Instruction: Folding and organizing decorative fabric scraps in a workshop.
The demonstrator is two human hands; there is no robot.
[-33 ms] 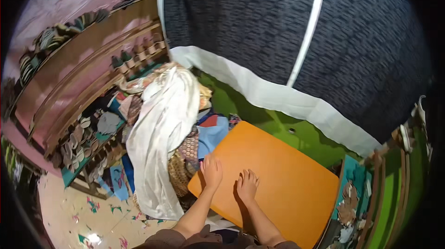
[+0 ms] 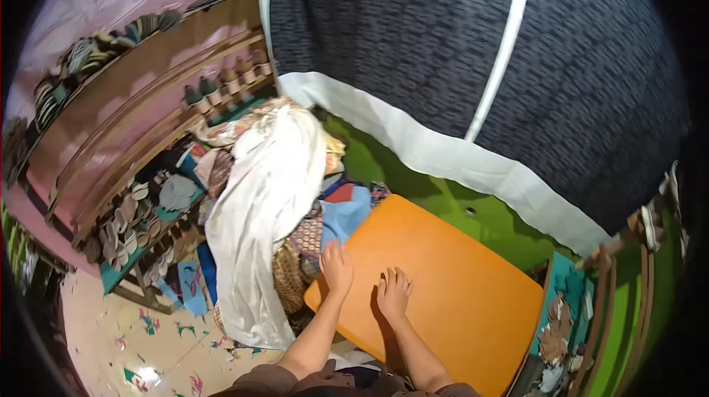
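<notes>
An orange sheet (image 2: 450, 279) lies flat in front of me, tilted so its corners point up and down. My left hand (image 2: 337, 267) rests palm down on its left edge, fingers spread. My right hand (image 2: 394, 293) lies flat on the sheet just to the right, fingers apart. Neither hand holds anything. Beside the left hand is a heap of fabrics (image 2: 306, 238), with a long white cloth (image 2: 258, 212) draped over it.
A large dark patterned fabric (image 2: 473, 50) with a white band (image 2: 443, 157) hangs behind a green surface (image 2: 473, 212). Wooden shelves (image 2: 148, 124) with small items stand at left. More small goods sit at right (image 2: 561, 330). Patterned floor (image 2: 133, 338) shows at lower left.
</notes>
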